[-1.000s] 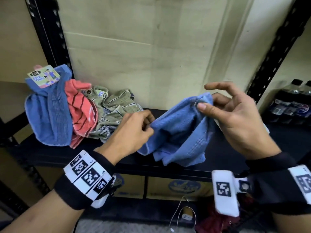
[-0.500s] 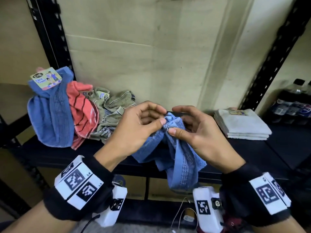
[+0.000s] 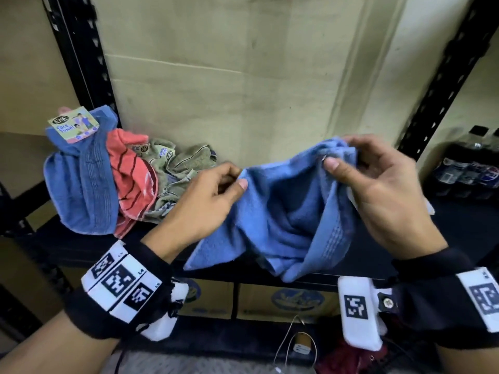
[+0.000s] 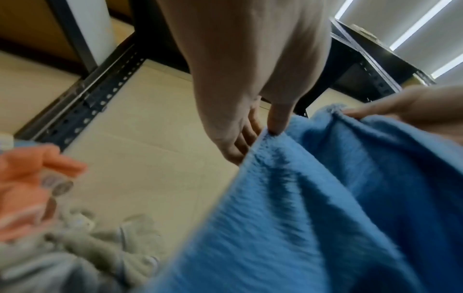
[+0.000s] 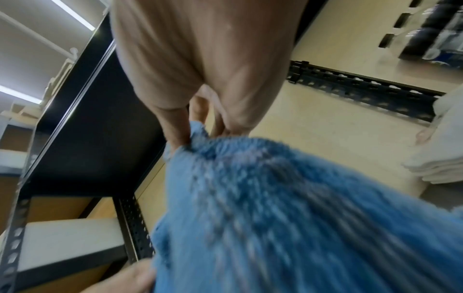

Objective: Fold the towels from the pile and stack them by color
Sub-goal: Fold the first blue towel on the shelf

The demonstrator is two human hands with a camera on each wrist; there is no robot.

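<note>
Head view first: two hands hold one blue towel (image 3: pixel 286 211) up in the middle of the frame, above the front edge of a black shelf (image 3: pixel 81 247). The left hand (image 3: pixel 205 203) pinches one top edge between thumb and fingers. The right hand (image 3: pixel 383 195) pinches another bunched corner, higher up and to the right. The towel sags between them and hangs down. At the left of the frame sits a pile (image 3: pixel 121 174) on the shelf. I can count one blue towel with a paper tag (image 3: pixel 73 128), one red striped towel (image 3: pixel 129 174) and some crumpled green ones (image 3: pixel 181 171); how many green ones I cannot tell. At the right edge stand dark bottles (image 3: pixel 469 168), too blurry to count. Two cardboard boxes (image 3: pixel 280 300) show below the shelf.

Left wrist view: the left hand (image 4: pixel 240 83) comes down from the top, and its fingertips (image 4: pixel 275 121) nip the blue towel (image 4: pixel 313 208), which fills the lower right. The right hand (image 4: pixel 413 107) holds the cloth at the right edge. The red towel (image 4: pixel 30 178) and the green ones (image 4: pixel 75 253) lie blurred at the lower left.

Right wrist view: the right hand (image 5: pixel 200 69) reaches down from the top, and its fingers (image 5: pixel 175 128) clamp a fold of the blue towel (image 5: pixel 288 218). One stack of folded white towels (image 5: pixel 441 154) lies at the right edge. The left hand (image 5: pixel 125 277) shows at the bottom, touching the cloth.
</note>
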